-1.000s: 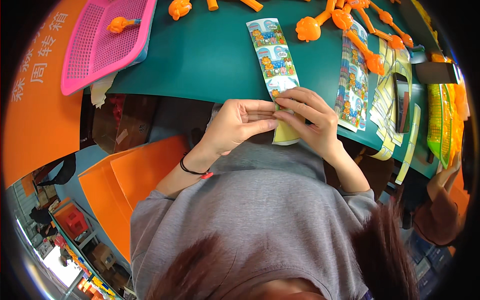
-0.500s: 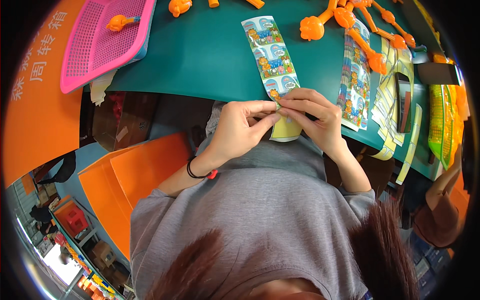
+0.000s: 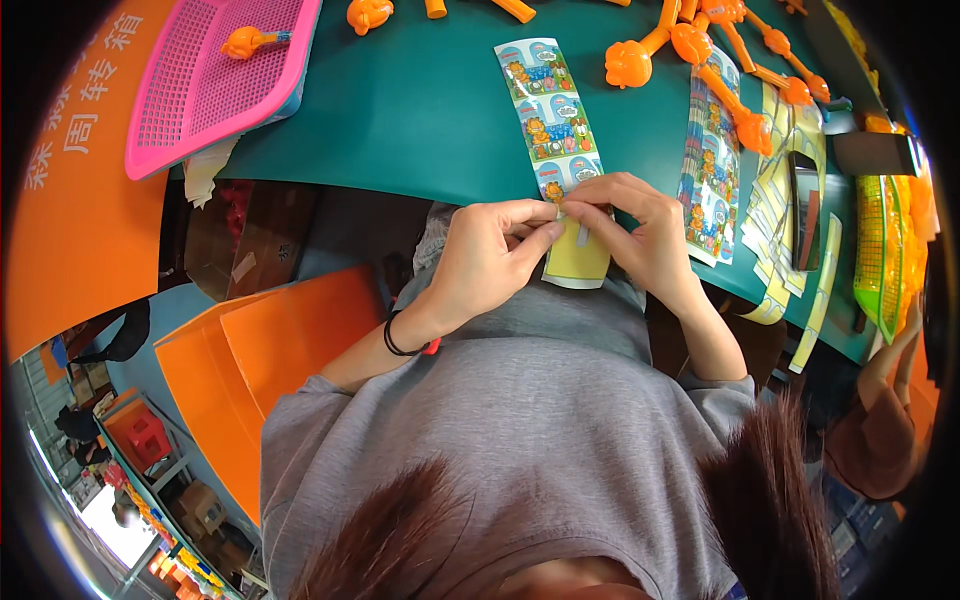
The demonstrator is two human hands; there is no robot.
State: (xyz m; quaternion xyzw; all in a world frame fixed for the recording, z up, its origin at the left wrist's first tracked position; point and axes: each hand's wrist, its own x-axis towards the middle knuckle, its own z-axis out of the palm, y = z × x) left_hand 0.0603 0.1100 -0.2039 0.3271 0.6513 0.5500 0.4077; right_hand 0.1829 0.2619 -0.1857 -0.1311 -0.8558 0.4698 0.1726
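Observation:
A strip of cartoon stickers (image 3: 556, 125) runs from the green table toward me, its near end a bare yellow backing (image 3: 577, 262) that hangs past the table edge. My left hand (image 3: 497, 247) pinches the strip's left edge, where the printed part meets the backing, between thumb and index finger. From the other side my right hand (image 3: 640, 228) is closed on the same spot, fingertips almost touching those of the left. Whether a sticker edge is lifted between the fingertips is too small to tell.
A pink basket (image 3: 290, 88) holding one orange toy stands at the far left. Several orange toy sticks (image 3: 629, 64) lie at the back right. Beside them are stacked sticker sheets (image 3: 711, 170), peeled backing strips (image 3: 780, 225) and a phone (image 3: 805, 205). Another person's arm (image 3: 880, 375) shows at right.
The fingers of my right hand have shifted at the pinch point, thumb now more stretched toward the left hand. More of the yellow backing shows below. The whole view has moved slightly.

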